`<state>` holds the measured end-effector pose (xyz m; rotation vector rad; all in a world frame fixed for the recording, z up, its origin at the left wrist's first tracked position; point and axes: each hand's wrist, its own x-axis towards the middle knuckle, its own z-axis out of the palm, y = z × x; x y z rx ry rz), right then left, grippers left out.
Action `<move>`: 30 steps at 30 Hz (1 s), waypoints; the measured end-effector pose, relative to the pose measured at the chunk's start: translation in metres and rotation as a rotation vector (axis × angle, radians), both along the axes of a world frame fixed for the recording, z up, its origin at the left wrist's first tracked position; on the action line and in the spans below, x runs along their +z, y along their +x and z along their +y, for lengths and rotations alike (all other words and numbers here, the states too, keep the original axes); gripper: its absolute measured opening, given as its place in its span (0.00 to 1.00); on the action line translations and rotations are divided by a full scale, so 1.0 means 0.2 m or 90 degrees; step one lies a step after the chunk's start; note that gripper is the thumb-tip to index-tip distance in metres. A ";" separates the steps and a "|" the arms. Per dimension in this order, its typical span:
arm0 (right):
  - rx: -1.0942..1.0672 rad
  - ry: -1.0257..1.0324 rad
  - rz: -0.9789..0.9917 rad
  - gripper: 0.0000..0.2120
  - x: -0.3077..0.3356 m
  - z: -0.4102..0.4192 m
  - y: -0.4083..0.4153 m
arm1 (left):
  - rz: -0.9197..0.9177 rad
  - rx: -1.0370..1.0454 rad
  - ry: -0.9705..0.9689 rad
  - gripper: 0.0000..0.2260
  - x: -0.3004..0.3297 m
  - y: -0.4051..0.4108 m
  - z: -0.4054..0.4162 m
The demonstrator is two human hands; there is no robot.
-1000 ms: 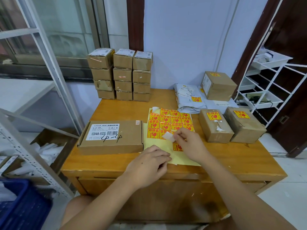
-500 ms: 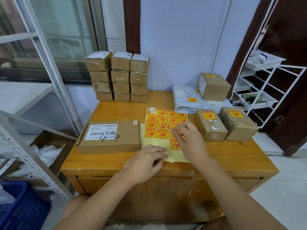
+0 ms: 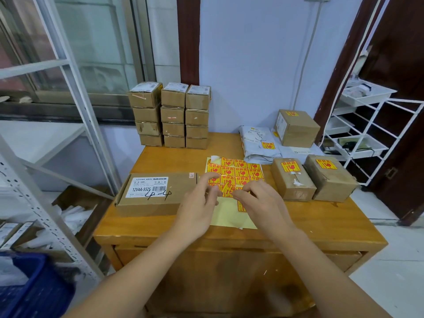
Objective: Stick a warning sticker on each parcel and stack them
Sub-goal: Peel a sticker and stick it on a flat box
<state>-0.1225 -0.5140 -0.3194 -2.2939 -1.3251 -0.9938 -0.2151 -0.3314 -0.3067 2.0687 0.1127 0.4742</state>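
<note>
A yellow backing sheet [image 3: 223,218] with several red-and-yellow warning stickers lies on the wooden table [image 3: 321,223]. My right hand [image 3: 259,203] pinches one sticker [image 3: 227,188] and lifts it off the sheet, curled. My left hand [image 3: 199,205] hovers beside it, fingers spread and relaxed over the sheet's left edge. A flat brown parcel [image 3: 158,193] with a white label and no warning sticker lies to the left. Two brown parcels [image 3: 292,179] [image 3: 329,176] at the right carry stickers. Behind them sit a grey mail bag [image 3: 259,143] and a stickered box [image 3: 297,128].
Three stacks of small brown boxes [image 3: 173,115] stand at the table's back left against the wall. A white metal shelf frame [image 3: 46,203] and a blue crate [image 3: 29,288] are at the left. A white wire rack [image 3: 371,138] stands at the right by a dark door.
My right hand has peeled a sticker up from the sheet. My left hand has moved forward from the sheet's lower edge to beside the sticker, fingers spreading.
</note>
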 end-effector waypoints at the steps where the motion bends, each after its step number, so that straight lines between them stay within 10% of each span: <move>1: 0.000 -0.007 -0.007 0.20 0.00 0.00 -0.01 | 0.013 -0.009 -0.003 0.09 0.01 0.00 0.00; 12: 0.037 0.009 0.001 0.07 -0.02 -0.04 -0.03 | 0.021 0.008 -0.039 0.12 0.01 0.02 -0.02; 21: 0.062 0.238 0.558 0.11 0.15 0.08 -0.08 | -0.022 0.077 -0.083 0.09 0.04 0.01 0.03; 30: 0.091 0.303 0.696 0.06 0.15 0.29 -0.06 | -0.034 0.098 -0.089 0.10 0.04 -0.06 0.14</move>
